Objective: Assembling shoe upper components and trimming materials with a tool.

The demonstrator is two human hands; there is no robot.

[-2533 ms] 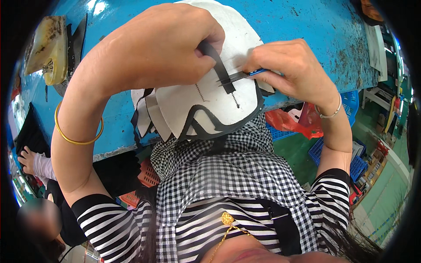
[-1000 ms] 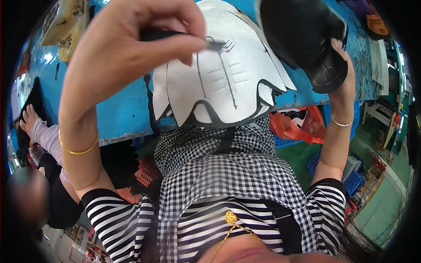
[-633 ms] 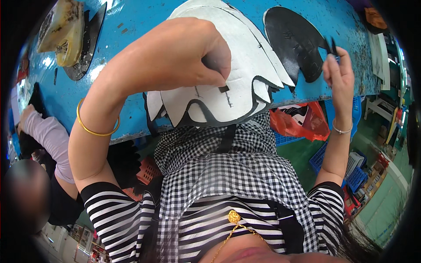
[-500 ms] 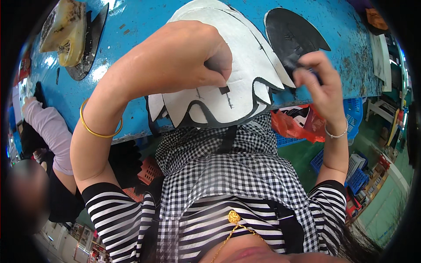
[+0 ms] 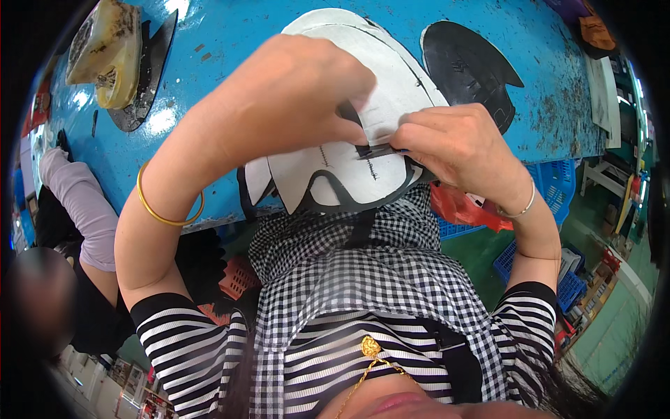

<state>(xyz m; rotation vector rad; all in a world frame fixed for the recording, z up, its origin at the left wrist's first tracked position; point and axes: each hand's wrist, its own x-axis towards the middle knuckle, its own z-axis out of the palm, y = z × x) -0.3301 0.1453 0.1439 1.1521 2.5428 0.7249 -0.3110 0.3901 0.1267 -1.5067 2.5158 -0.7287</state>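
Observation:
A stack of white-faced shoe upper pieces [image 5: 307,171] with black edges lies at the table's near edge, against my apron. Over its middle, my left hand [image 5: 314,91] is closed with thumb and fingertips together; a dark bit shows inside the curled fingers, too hidden to name. Just below those fingertips sits a small black tab [image 5: 363,151], beside stitch-like marks on the white face. My right hand [image 5: 453,143] comes in from the right, its fingers pinching a small dark strip [image 5: 381,149] against the white piece, almost touching the left fingertips.
Farther right lies a black upper piece [image 5: 467,66] on the blue table [image 5: 237,49]. A yellowed block [image 5: 115,49] rests on dark sheet at the far left. Below the right edge are a red plastic bag [image 5: 453,209] and blue crates [image 5: 555,185]. Another person's sleeve [image 5: 80,195] is at left.
My right hand has moved left from beside the black piece to the middle of the white stack. My left hand stays over the stack, shifted slightly to the right.

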